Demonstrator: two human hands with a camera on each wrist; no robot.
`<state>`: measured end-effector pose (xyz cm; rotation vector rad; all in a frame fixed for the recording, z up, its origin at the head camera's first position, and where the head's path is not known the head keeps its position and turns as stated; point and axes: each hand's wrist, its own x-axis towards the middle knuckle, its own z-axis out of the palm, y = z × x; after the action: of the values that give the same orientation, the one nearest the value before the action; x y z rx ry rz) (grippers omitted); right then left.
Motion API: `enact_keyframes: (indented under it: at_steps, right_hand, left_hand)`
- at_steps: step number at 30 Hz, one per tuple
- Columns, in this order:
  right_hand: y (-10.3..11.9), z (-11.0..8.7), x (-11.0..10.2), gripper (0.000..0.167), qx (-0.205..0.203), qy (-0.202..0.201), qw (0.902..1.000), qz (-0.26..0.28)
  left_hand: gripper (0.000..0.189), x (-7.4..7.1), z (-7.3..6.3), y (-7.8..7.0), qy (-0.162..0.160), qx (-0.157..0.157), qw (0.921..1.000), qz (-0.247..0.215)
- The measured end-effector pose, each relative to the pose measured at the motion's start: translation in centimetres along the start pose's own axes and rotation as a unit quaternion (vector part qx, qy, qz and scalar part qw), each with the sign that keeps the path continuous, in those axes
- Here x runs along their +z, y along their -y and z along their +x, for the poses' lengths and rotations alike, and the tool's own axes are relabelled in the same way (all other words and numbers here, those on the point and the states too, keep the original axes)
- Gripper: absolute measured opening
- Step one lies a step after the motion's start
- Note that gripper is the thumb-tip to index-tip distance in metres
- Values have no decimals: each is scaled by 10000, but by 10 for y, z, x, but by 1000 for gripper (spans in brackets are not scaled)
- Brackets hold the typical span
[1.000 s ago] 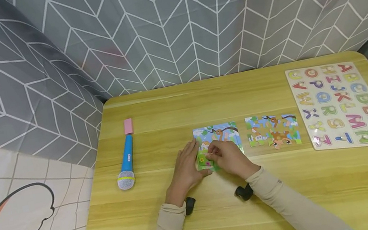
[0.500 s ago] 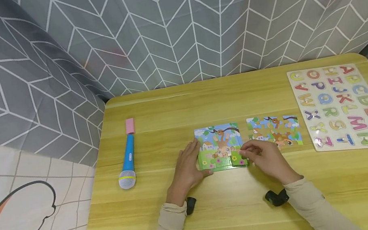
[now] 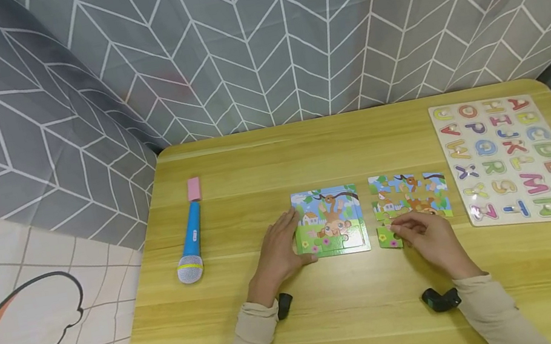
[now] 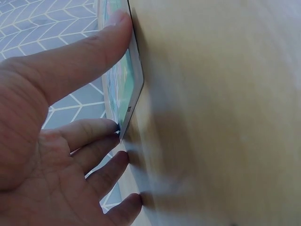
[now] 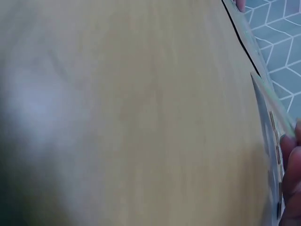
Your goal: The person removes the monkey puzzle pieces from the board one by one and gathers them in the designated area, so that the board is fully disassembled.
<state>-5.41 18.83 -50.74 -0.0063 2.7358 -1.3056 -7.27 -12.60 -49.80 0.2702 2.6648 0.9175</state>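
Note:
A monkey picture puzzle board (image 3: 324, 195) lies flat on the table, its lower right corner spot bare of a piece. My left hand (image 3: 280, 252) rests along its left side, fingers extended. In the left wrist view, the thumb (image 4: 89, 63) lies over the board's edge and the fingertips stand around its corner. To the right, my right hand (image 3: 434, 239) pinches a green puzzle piece (image 3: 389, 237) with flowers on it. The right wrist view shows that puzzle piece (image 5: 273, 101) edge-on, tilted above the table. Just beyond it lie several loose puzzle pieces (image 3: 406, 183), partly covered by the hand.
An alphabet puzzle board (image 3: 514, 160) lies at the right of the wooden table (image 3: 252, 164). On the left are a blue toy microphone (image 3: 191, 236) and a pink block (image 3: 193, 189). A patterned grey curtain (image 3: 259, 46) hangs behind the table.
My right hand has moved right from the board's lower left, carrying the flowered puzzle piece past the lower right corner to beside the loose pieces. The left hand has stayed at the board.

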Motion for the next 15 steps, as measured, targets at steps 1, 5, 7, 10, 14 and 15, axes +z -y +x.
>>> enact_keyframes:
  at_steps: [1, 5, 7, 10, 14, 15]
  right_hand:
    - [-1, -1, -1, 13, 7, -6, 10000, -2]
    - [-4, -1, -4, 13, 6, -24, 10000, -2]
    - [-5, 0, -5, 13, -40, -19, 9999, -139]
    - [-5, 2, -6, 13, -131, 24, 9992, -388]
    - [-6, 6, -5, 11, -149, 29, 9982, -577]
    - [-6, 7, -5, 11, -145, 40, 9981, -591]
  left_hand:
    - [103, 0, 0, 0, -1, -7, 10000, 6]
    - [103, 0, 0, 0, -7, -19, 10000, 34]
    - [104, 0, 0, 1, -7, -22, 10000, 48]
    - [104, 0, -1, 1, -8, -21, 10000, 56]
    - [103, 0, 0, 1, 16, -22, 10000, 29]
    - [103, 0, 0, 1, 18, -22, 10000, 20]
